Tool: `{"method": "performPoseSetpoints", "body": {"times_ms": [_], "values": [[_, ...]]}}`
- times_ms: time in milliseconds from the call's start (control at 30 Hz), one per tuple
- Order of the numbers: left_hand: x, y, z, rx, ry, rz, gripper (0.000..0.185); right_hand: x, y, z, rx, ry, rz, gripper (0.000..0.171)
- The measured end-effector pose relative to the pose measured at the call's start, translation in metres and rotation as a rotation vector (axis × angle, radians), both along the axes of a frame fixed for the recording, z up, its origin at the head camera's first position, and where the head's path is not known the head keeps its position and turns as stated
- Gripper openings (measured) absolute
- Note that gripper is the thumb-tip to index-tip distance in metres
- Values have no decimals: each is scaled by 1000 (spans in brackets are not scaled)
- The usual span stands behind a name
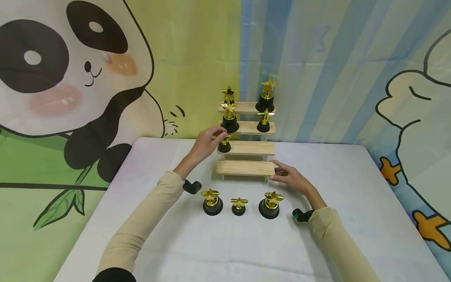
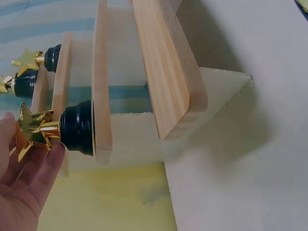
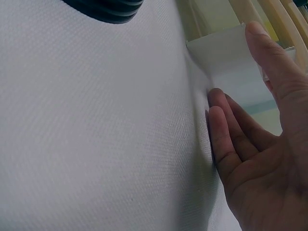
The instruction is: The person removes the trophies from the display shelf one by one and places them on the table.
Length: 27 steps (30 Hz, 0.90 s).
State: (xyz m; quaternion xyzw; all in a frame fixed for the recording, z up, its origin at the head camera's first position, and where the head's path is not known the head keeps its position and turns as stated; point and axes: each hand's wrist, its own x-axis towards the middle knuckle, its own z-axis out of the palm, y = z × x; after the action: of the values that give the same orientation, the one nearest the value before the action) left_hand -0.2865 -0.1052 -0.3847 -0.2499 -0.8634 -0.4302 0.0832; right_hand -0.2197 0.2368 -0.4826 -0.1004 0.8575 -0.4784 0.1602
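Pinched by its star [image 2: 30,128] between thumb and fingers of the left hand [image 2: 23,190], a trophy [image 2: 54,128] is set with its black base [image 2: 78,127] on the left end of the second-lowest wooden step [image 1: 251,148]. Mostly covered in the head view, the shiny five-pointed star is shown plainly from the left wrist; from the right wrist, the empty right hand [image 3: 264,168] is seen, fingers loosely extended, near a smooth white panel [image 3: 231,60].

Bottom step [image 1: 245,167] has tons of room on top, but three trophies [image 1: 239,206] at its 6 o'clock block a low reach.
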Motion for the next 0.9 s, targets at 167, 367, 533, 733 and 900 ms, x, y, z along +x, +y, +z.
{"method": "performPoseSetpoints", "body": {"times_ms": [167,367,533,733,900], "values": [[2,-11,1,8,-12,29,28,0,0,0,5,-1,-5,81],[3,-24,-2,-5,7,67,29,0,-1,0,8,4,-8,80],[6,-33,-6,11,21,73,30,1,-1,1,17,12,4,80],[8,-40,-7,31,34,88,27,0,1,0,32,29,4,80],[9,-43,-9,32,28,98,26,2,-1,3,25,15,5,78]]}}
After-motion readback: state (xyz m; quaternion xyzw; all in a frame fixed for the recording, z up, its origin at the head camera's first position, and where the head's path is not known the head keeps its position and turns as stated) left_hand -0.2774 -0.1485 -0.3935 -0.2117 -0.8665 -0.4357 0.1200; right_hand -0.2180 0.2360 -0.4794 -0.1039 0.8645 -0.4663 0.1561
